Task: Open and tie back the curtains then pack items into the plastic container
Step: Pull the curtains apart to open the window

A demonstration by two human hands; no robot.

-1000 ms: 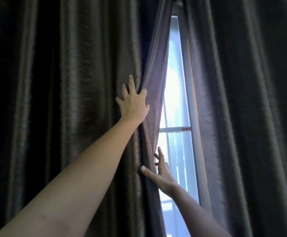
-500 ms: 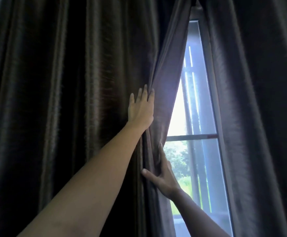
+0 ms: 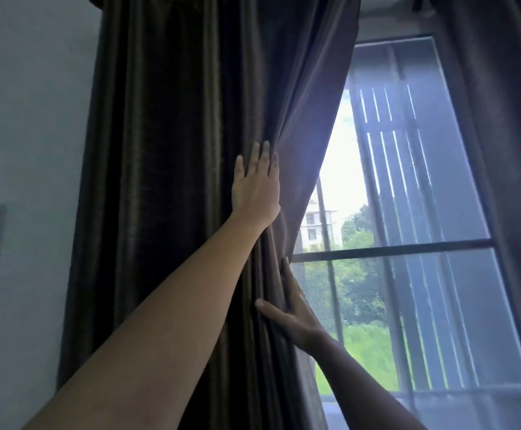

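The opening step is in hand: the left hand (image 3: 256,187), fingers flat and open, and the right hand (image 3: 293,311), also open, press the left curtain (image 3: 172,181) leftward, bunched beside the window (image 3: 423,274), and next it needs tying back.

The left curtain (image 3: 175,181) hangs bunched between the wall (image 3: 29,119) on its left and the window (image 3: 408,243) on its right. The left hand (image 3: 256,190) lies flat on its inner edge, the right hand (image 3: 293,311) below it. The right curtain (image 3: 507,150) hangs at the window's right side.
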